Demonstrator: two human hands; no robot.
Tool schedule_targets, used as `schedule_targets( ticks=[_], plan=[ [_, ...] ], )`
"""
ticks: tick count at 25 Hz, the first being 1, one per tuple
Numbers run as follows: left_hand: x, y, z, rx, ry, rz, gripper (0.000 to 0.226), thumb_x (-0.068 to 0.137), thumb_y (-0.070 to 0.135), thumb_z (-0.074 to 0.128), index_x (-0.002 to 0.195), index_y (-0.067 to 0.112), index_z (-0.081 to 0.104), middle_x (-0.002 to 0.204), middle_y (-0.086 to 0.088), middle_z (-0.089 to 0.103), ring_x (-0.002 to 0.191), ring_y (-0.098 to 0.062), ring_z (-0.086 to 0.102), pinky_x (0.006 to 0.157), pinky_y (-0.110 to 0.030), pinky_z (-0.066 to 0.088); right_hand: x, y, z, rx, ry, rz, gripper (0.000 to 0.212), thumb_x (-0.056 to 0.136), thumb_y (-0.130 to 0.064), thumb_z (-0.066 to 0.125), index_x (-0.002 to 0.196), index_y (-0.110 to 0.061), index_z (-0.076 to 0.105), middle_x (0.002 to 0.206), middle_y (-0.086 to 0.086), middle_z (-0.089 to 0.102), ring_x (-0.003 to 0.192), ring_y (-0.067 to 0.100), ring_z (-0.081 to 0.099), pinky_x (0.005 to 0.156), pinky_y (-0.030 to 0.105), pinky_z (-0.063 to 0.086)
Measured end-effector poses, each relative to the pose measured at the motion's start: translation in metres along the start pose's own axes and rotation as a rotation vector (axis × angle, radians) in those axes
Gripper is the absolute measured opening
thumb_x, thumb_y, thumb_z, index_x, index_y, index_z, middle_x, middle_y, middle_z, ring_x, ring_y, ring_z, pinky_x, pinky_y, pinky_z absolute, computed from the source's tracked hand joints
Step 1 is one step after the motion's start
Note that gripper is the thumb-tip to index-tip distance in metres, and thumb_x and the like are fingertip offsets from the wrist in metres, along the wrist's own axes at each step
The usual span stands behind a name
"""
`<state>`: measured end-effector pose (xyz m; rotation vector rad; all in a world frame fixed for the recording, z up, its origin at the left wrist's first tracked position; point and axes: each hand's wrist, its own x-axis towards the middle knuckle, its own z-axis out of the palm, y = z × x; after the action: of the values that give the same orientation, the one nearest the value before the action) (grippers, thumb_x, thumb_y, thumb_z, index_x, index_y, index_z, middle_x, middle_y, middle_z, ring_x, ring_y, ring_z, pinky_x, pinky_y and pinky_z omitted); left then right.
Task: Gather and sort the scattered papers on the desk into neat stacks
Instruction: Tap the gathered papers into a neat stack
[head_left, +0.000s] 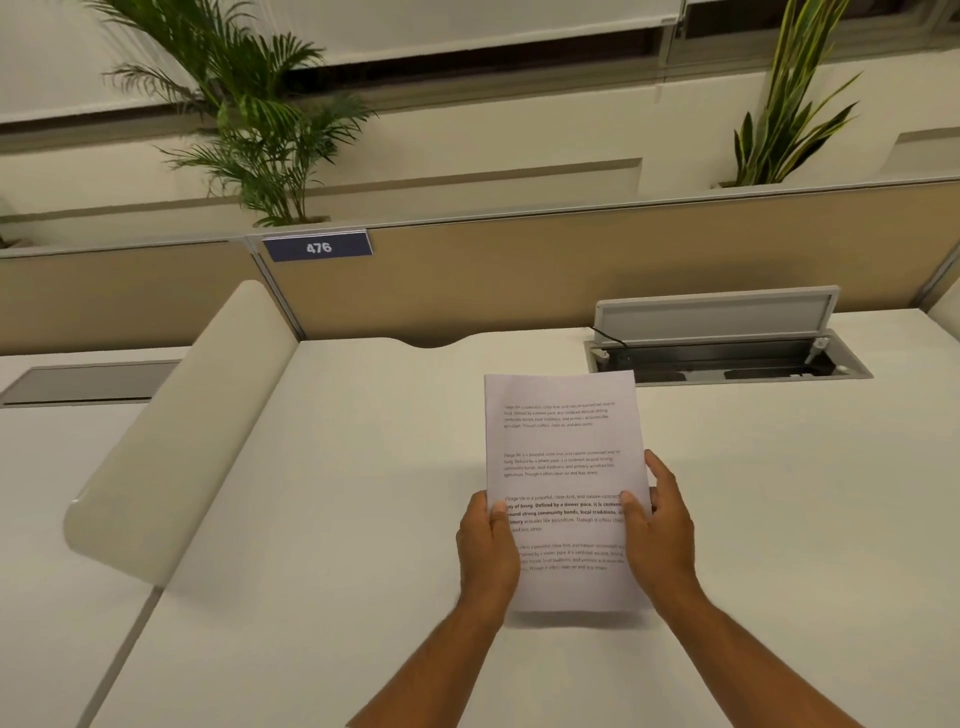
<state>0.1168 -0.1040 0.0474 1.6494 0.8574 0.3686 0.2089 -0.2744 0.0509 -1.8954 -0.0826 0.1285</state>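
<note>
Head view: two hands, left hand (488, 545) and right hand (660, 535), grip one paper stack (563, 457).

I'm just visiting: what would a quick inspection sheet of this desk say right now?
Surface: white desk with an open hatch at the back.
Job's things: one stack of printed papers, held over the desk.
Clutter: nothing seen.
Hands: left hand grips the stack's left edge; right hand grips its right edge.
Cables: a black cable runs into the hatch.
Surroundings: tan partition with sign reading 476; palm and tall leafy plant behind; rounded divider at left.
</note>
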Motion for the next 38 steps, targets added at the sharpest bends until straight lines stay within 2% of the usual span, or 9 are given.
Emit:
schedule_targets(
  ticks=[3,6,10,14,20,26,31,35,38],
  plan=[
    [0.021,-0.005,-0.029,-0.092,0.052,-0.120,0.028,0.113,0.021,0.046,0.100,0.022,0.071,0.098,0.001,0.080,0.087,-0.019,0.078,0.068,-0.027,0.064,0.008,-0.010,0.038,-0.026,-0.050,0.029,0.056,0.108,-0.017,0.054,0.159,-0.027,0.037,0.151,0.004,0.057,0.130,0.031,0.061,0.107,0.058,0.054],
    [0.049,-0.010,-0.066,-0.189,0.161,-0.187,0.023,0.109,0.013,0.057,0.101,0.026,0.075,0.096,0.004,0.083,0.081,-0.014,0.081,0.065,-0.025,0.064,0.014,-0.023,0.085,-0.008,-0.099,0.053,0.057,0.107,-0.016,0.056,0.160,-0.026,0.037,0.154,0.005,0.055,0.135,0.032,0.057,0.110,0.059,0.050],
    [0.089,-0.009,-0.119,-0.276,0.273,-0.184,0.051,0.107,0.008,0.062,0.141,0.046,0.058,0.112,0.004,0.080,0.089,-0.015,0.079,0.062,-0.017,0.062,0.019,-0.044,0.156,0.021,-0.149,0.087,0.058,0.105,-0.011,0.058,0.159,-0.025,0.039,0.152,0.007,0.057,0.137,0.032,0.057,0.114,0.055,0.047],
    [0.139,-0.021,-0.165,-0.242,0.306,-0.175,0.048,0.107,0.004,0.061,0.149,0.027,0.062,0.132,0.001,0.076,0.103,-0.017,0.077,0.080,-0.018,0.063,0.032,-0.064,0.224,0.004,-0.186,0.135,0.059,0.105,-0.009,0.058,0.159,-0.023,0.039,0.150,0.008,0.058,0.138,0.031,0.055,0.116,0.051,0.045],
    [0.220,-0.035,-0.217,-0.178,0.307,-0.181,0.048,0.107,0.003,0.059,0.149,0.026,0.062,0.125,0.000,0.078,0.098,-0.016,0.077,0.070,-0.012,0.060,0.061,-0.084,0.304,-0.060,-0.254,0.160,0.059,0.107,-0.010,0.055,0.160,-0.021,0.035,0.157,0.008,0.052,0.146,0.030,0.047,0.120,0.049,0.041],
    [0.287,-0.038,-0.234,-0.107,0.253,-0.189,0.045,0.106,0.000,0.058,0.146,0.020,0.065,0.110,0.004,0.078,0.093,-0.015,0.076,0.061,-0.009,0.057,0.094,-0.089,0.357,-0.118,-0.249,0.201,0.058,0.107,-0.014,0.056,0.160,-0.022,0.034,0.158,0.007,0.049,0.146,0.032,0.047,0.117,0.051,0.043],
    [0.319,-0.037,-0.236,-0.013,0.254,-0.196,0.047,0.105,0.000,0.057,0.149,0.015,0.062,0.139,-0.011,0.071,0.115,-0.029,0.073,0.100,-0.040,0.062,0.115,-0.091,0.381,-0.172,-0.260,0.220,0.058,0.105,-0.014,0.059,0.158,-0.022,0.036,0.154,0.007,0.053,0.138,0.033,0.055,0.110,0.051,0.049],
    [0.333,-0.037,-0.240,0.121,0.253,-0.202,0.050,0.104,0.000,0.055,0.152,0.010,0.057,0.150,-0.015,0.063,0.126,-0.033,0.068,0.106,-0.043,0.058,0.126,-0.092,0.391,-0.249,-0.281,0.240,0.048,0.102,-0.014,0.061,0.148,-0.015,0.045,0.142,0.009,0.062,0.118,0.031,0.066,0.096,0.044,0.058],
    [0.335,-0.038,-0.241,0.184,0.242,-0.203,0.052,0.103,0.002,0.057,0.154,0.007,0.054,0.156,-0.014,0.057,0.134,-0.033,0.062,0.109,-0.039,0.054,0.130,-0.088,0.390,-0.276,-0.284,0.243,0.033,0.099,-0.017,0.063,0.130,-0.010,0.054,0.126,0.010,0.067,0.098,0.025,0.064,0.081,0.035,0.055]
  ],
)
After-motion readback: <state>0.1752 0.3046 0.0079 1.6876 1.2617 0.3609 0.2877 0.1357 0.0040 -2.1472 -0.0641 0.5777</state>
